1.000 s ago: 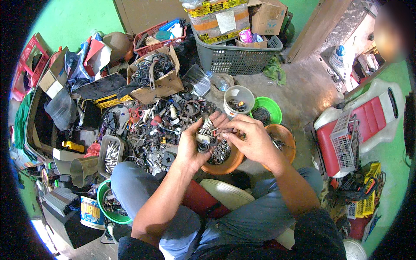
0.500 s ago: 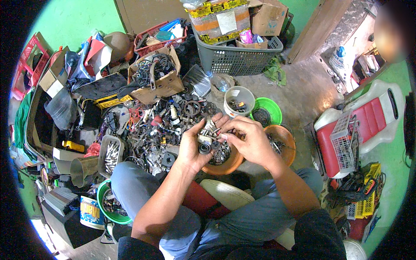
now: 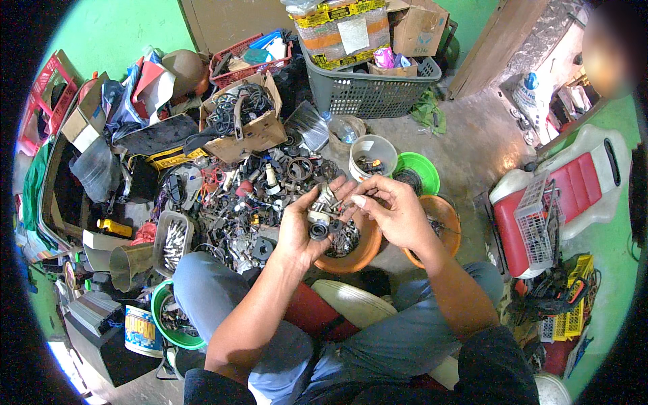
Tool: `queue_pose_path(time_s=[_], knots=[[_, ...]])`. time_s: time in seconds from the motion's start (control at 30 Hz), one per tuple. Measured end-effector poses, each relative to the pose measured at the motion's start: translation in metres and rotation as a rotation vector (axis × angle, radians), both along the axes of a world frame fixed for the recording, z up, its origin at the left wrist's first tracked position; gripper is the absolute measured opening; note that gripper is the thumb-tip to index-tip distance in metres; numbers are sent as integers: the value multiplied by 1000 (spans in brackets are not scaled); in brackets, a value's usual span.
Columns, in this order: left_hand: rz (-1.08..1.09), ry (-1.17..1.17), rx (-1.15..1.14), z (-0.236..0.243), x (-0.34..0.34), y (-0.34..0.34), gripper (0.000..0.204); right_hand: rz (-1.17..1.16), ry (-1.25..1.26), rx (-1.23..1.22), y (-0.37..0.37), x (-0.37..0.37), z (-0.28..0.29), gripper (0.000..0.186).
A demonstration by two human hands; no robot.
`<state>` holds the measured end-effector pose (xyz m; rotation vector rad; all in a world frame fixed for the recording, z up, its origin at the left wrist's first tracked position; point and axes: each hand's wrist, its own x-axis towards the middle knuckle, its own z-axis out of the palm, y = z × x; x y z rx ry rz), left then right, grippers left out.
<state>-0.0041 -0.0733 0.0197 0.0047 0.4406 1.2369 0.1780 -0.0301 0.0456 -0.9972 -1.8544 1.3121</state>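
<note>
My left hand is turned palm up and cupped, carrying several small metal parts and a dark ring-shaped piece near the heel of the palm. Just right of its fingertips, my right hand has thumb and forefinger pinched together; whatever sits between them is too small to name. Beneath both hands stands an orange bowl of small metal parts. A second orange bowl lies to the right, partly covered by my right hand.
A heap of mixed parts spreads over the floor at left, beside a grey tray of pale metal pieces. Beyond the hands stand a white bucket and a bright green basin. A red-and-white seat is at right.
My right hand has lifted slightly away from the left palm, to the right and upward, fingers still pinched. My left hand has stayed in place with its parts.
</note>
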Motion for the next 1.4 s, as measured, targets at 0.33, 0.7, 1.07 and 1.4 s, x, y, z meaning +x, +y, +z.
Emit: queue_pose_path(time_s=[0.33,0.7,1.07,1.4], knots=[[1,-50,-33,-2,1,1,49,4,255,-448,4,8,4,16],[26,-34,-35,0,0,2,46,-18,311,-548,7,11,7,20],[52,-75,-22,-3,-2,4,47,-29,-52,-62,12,20,13,13],[14,-82,-15,-8,-3,3,47,25,-301,111,3,9,14,15]])
